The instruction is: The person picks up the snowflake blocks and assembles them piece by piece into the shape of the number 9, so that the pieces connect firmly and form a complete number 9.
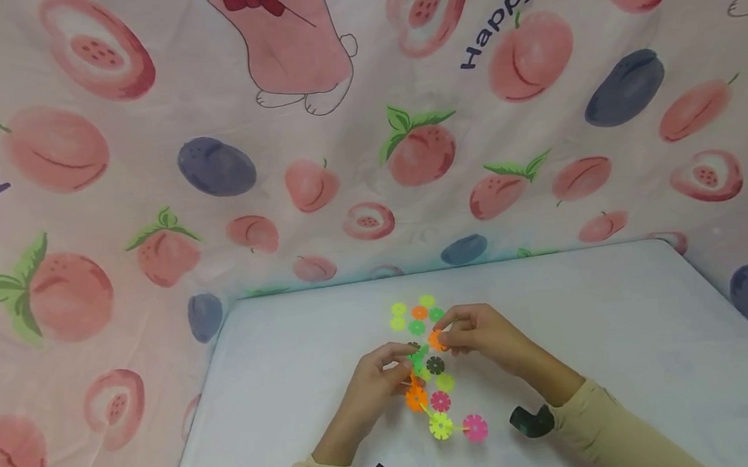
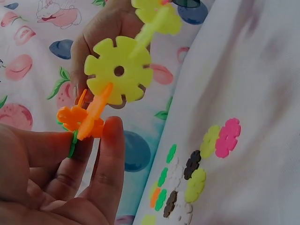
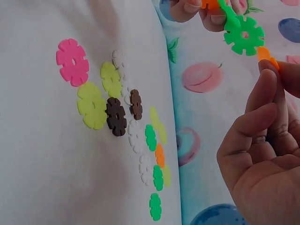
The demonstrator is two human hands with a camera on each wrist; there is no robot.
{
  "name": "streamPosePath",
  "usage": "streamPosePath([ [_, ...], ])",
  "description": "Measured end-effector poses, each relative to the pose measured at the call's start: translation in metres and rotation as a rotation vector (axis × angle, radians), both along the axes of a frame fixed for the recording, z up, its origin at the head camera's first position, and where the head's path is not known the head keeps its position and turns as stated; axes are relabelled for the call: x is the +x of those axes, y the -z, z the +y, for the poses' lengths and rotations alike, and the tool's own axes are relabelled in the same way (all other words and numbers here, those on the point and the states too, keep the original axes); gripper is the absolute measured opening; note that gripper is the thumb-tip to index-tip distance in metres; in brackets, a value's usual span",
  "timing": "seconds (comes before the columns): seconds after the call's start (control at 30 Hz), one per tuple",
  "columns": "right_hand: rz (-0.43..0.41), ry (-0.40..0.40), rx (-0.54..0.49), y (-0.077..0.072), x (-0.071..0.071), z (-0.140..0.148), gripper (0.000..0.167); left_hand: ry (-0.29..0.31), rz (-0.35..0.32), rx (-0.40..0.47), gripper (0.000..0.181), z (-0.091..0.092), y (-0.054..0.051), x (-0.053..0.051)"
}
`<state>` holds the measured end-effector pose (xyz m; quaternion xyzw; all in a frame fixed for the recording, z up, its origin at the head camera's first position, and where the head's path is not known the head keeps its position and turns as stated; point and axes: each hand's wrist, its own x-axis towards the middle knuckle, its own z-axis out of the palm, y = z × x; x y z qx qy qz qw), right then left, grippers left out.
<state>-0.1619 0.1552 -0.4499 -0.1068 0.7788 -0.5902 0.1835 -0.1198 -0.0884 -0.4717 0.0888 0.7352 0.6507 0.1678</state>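
In the head view, my left hand (image 1: pixel 379 380) pinches a chain of slotted, flower-shaped plastic discs over the table. This chain has green discs (image 3: pixel 244 35) at its upper end, then an orange disc (image 1: pixel 417 398), a yellow disc (image 2: pixel 108 70) and a pink disc (image 1: pixel 475 428) hanging toward me. My right hand (image 1: pixel 483 331) pinches another orange disc (image 3: pixel 265 54) between thumb and fingers. Its edge meets the rim of a green disc in the right wrist view; whether it sits in a slot, I cannot tell.
Loose discs lie on the white table (image 1: pixel 281 390) beyond and beneath the hands: a pink one (image 3: pixel 72 62), a black one (image 3: pixel 116 116), a brown one (image 3: pixel 136 104), and several yellow, green and white ones. A fruit-print cloth (image 1: pixel 352 139) rises behind the table.
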Motion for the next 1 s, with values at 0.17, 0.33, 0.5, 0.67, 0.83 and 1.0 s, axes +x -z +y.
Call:
streamPosePath([
  [0.17, 0.024, -0.018, 0.029, -0.001, 0.001, -0.001, 0.022, 0.018, 0.026, -0.009, 0.024, 0.001, 0.001, -0.001],
  [0.33, 0.068, -0.047, 0.084, -0.001, 0.002, 0.0, 0.016, 0.01, 0.052, -0.043, 0.026, 0.002, 0.003, -0.002],
  [0.5, 0.121, -0.074, 0.093, 0.0, 0.004, 0.002, 0.015, -0.032, 0.09, -0.087, 0.024, 0.005, 0.004, -0.001],
  [0.67, 0.153, -0.092, 0.082, 0.0, 0.006, 0.002, 0.013, -0.067, 0.108, -0.108, 0.022, 0.008, 0.003, 0.001],
  [0.83, 0.176, -0.104, 0.064, -0.002, 0.006, -0.001, 0.008, -0.086, 0.13, -0.125, 0.02, 0.012, 0.001, 0.002],
  [1.0, 0.182, -0.104, 0.059, -0.001, 0.006, -0.001, 0.007, -0.081, 0.164, -0.163, 0.018, 0.012, -0.002, 0.002],
])
